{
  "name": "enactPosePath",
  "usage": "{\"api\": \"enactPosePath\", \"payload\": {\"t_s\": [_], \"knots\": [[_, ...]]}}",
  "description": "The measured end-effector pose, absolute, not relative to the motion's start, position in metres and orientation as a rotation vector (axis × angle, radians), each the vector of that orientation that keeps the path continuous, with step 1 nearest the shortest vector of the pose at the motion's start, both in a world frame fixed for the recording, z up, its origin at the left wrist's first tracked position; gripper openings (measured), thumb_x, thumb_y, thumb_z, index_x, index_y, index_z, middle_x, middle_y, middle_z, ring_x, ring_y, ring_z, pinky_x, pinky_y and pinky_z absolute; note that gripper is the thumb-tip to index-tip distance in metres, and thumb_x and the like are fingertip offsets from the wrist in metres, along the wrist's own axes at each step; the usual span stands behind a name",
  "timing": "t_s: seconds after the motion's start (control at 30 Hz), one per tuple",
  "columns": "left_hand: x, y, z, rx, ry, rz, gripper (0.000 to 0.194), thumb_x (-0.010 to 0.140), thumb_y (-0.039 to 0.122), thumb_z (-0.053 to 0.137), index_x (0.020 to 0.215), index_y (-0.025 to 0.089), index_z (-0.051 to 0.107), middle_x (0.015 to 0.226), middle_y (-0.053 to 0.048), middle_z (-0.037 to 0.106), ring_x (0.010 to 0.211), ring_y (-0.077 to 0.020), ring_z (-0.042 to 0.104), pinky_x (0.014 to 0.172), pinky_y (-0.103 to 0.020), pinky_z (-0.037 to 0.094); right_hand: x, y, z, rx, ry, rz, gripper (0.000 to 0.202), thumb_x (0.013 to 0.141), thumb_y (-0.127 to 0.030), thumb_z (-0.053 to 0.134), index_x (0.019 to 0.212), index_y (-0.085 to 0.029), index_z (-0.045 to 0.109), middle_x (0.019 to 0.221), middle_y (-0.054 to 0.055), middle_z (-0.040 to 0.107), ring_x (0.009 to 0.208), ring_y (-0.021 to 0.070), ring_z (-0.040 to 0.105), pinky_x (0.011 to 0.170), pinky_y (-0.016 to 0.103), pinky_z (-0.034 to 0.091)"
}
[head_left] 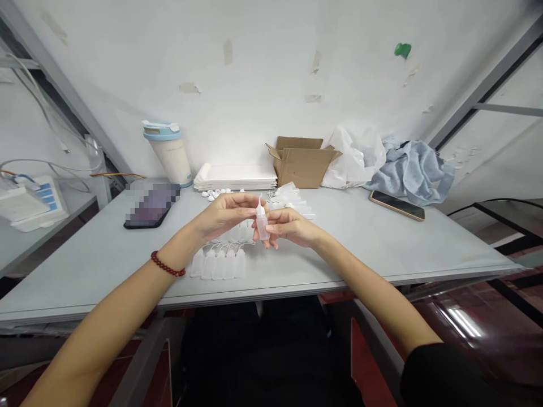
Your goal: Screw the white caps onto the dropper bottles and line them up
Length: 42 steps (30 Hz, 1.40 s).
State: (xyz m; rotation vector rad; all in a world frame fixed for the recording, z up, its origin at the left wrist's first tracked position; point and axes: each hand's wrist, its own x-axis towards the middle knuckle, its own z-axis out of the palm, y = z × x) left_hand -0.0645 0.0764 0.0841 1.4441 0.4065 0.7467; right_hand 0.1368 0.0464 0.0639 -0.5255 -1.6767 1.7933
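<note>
A small translucent bottle with a narrow nozzle (pixel 262 224) is held upright above the table. My left hand (pixel 229 213) pinches it near the nozzle, with thumb and fingers closed. My right hand (pixel 291 227) grips its body from the right side. Below my left hand, several similar bottles (pixel 223 264) lie in a row on the table, with thin curved pieces at their tops. More clear bottles (pixel 292 198) lie in a pile behind my right hand. Small white caps (pixel 214 194) sit behind my left hand.
Along the back stand a cup with a blue lid (pixel 169 152), stacked white trays (pixel 235 176), an open cardboard box (pixel 303 167), a plastic bag (pixel 354 158) and a blue cloth (pixel 411 169). A phone (pixel 396 204) lies right, a dark blurred device (pixel 153 206) left, on the grey table (pixel 339 249).
</note>
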Motion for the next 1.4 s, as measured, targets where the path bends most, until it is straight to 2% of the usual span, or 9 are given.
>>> {"api": "enactPosePath", "payload": {"t_s": [0.2, 0.37, 0.6, 0.73, 0.9, 1.03, 1.2, 1.3, 1.4], "knots": [[-0.062, 0.078, 0.08, 1.466, 0.462, 0.792, 0.02, 0.07, 0.028, 0.079, 0.082, 0.015, 0.069, 0.068, -0.001, 0.063, 0.057, -0.0122, 0.056, 0.062, -0.03, 0.048, 0.138, 0.047, 0.064, -0.54, -1.725, 1.809, 0.027, 0.082, -0.029, 0.065, 0.102, -0.011, 0.065, 0.091, 0.009, 0.07, 0.068, 0.0132, 0.064, 0.055, 0.023, 0.048], [-0.065, 0.082, 0.079, 1.482, 0.411, 0.781, 0.02, 0.07, 0.027, 0.079, 0.085, 0.016, 0.069, 0.077, -0.002, 0.063, 0.063, -0.0125, 0.057, 0.067, -0.03, 0.048, 0.138, 0.047, 0.063, -0.497, -1.682, 1.862, 0.027, 0.082, -0.028, 0.065, 0.103, -0.011, 0.065, 0.091, 0.009, 0.069, 0.066, 0.0121, 0.062, 0.054, 0.022, 0.047], [-0.066, 0.083, 0.079, 1.485, 0.451, 0.834, 0.021, 0.07, 0.028, 0.079, 0.084, 0.015, 0.069, 0.076, -0.001, 0.06, 0.067, -0.012, 0.056, 0.066, -0.026, 0.047, 0.136, 0.048, 0.062, -0.442, -1.532, 2.043, 0.035, 0.081, -0.033, 0.065, 0.107, -0.011, 0.063, 0.088, 0.008, 0.066, 0.063, 0.0114, 0.056, 0.05, 0.023, 0.045], [-0.061, 0.082, 0.076, 1.589, 0.629, 0.95, 0.019, 0.073, 0.029, 0.075, 0.083, 0.015, 0.068, 0.077, -0.001, 0.063, 0.07, -0.0127, 0.057, 0.07, -0.027, 0.048, 0.13, 0.047, 0.062, -0.685, -1.499, 1.786, 0.025, 0.081, -0.034, 0.066, 0.095, -0.014, 0.06, 0.087, 0.006, 0.064, 0.062, 0.0101, 0.056, 0.048, 0.021, 0.043], [-0.058, 0.082, 0.074, 1.767, 0.768, 0.941, 0.019, 0.076, 0.032, 0.071, 0.084, 0.015, 0.066, 0.084, -0.003, 0.067, 0.08, -0.0163, 0.061, 0.078, -0.029, 0.048, 0.124, 0.048, 0.056, -0.949, -1.51, 1.391, 0.03, 0.078, -0.039, 0.068, 0.087, -0.018, 0.049, 0.071, 0.0, 0.063, 0.052, 0.0087, 0.052, 0.043, 0.021, 0.04], [-0.059, 0.081, 0.076, 1.795, 0.736, 0.925, 0.02, 0.076, 0.03, 0.07, 0.087, 0.015, 0.066, 0.088, -0.004, 0.066, 0.085, -0.0173, 0.061, 0.079, -0.03, 0.048, 0.125, 0.048, 0.055, -0.843, -1.493, 1.493, 0.029, 0.082, -0.042, 0.062, 0.09, -0.02, 0.044, 0.069, -0.002, 0.063, 0.047, 0.0082, 0.05, 0.042, 0.021, 0.039], [-0.061, 0.08, 0.08, 1.812, 0.682, 0.899, 0.02, 0.076, 0.029, 0.07, 0.089, 0.015, 0.066, 0.091, -0.005, 0.066, 0.087, -0.018, 0.061, 0.078, -0.029, 0.049, 0.13, 0.048, 0.059, -0.734, -1.44, 1.659, 0.029, 0.085, -0.043, 0.057, 0.096, -0.023, 0.04, 0.064, -0.002, 0.063, 0.042, 0.0074, 0.042, 0.041, 0.02, 0.03], [-0.061, 0.078, 0.082, 1.866, 0.717, 0.86, 0.02, 0.079, 0.033, 0.067, 0.089, 0.016, 0.066, 0.091, -0.005, 0.068, 0.087, -0.0184, 0.062, 0.078, -0.03, 0.049, 0.13, 0.048, 0.059, -0.763, -1.484, 1.563, 0.031, 0.085, -0.044, 0.057, 0.098, -0.023, 0.039, 0.064, -0.003, 0.062, 0.041, 0.0069, 0.038, 0.043, 0.02, 0.027], [-0.061, 0.077, 0.083, 1.965, 0.779, 0.798, 0.025, 0.084, 0.039, 0.06, 0.084, 0.015, 0.067, 0.078, -0.004, 0.069, 0.076, -0.0166, 0.062, 0.072, -0.029, 0.049, 0.128, 0.049, 0.057, -0.857, -1.603, 1.302, 0.03, 0.086, -0.044, 0.056, 0.099, -0.023, 0.038, 0.064, -0.004, 0.06, 0.047, 0.0082, 0.04, 0.047, 0.021, 0.03]]}}
